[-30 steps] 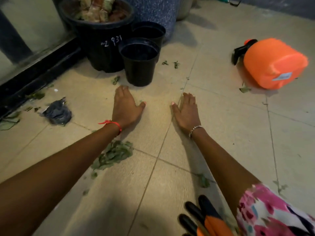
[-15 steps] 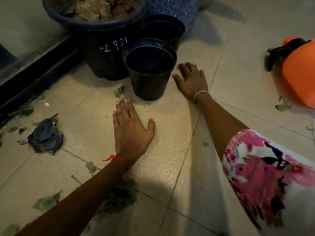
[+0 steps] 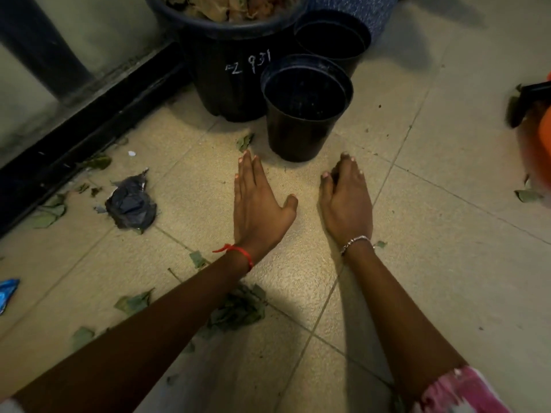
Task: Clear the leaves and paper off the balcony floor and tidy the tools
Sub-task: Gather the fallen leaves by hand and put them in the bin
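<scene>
Our left hand [image 3: 259,210] lies flat on the pale, bumpy tile floor [image 3: 453,263], with its fingers straight and close together. Our right hand [image 3: 347,204] rests beside it, a small gap apart. Its fingertips bend down, and we cannot tell if it holds anything.

Just past our fingertips stands a small round black plastic pot [image 3: 304,114], so there is little room ahead. Behind the pot is a big black plastic bucket with white marks [image 3: 232,70], full of dry leaves. Well to the left of our left hand runs a long black ledge [image 3: 89,120], a hard edge on that side. To the right of our right hand the floor is wide, out to an orange plastic sprayer [image 3: 546,135].

A crumpled dark wad [image 3: 131,204], paper or plastic, sits left of our left hand. A soft heap of green leaves [image 3: 238,311] lies under our left forearm. One tiny leaf [image 3: 380,243] lies just beside our right wrist.
</scene>
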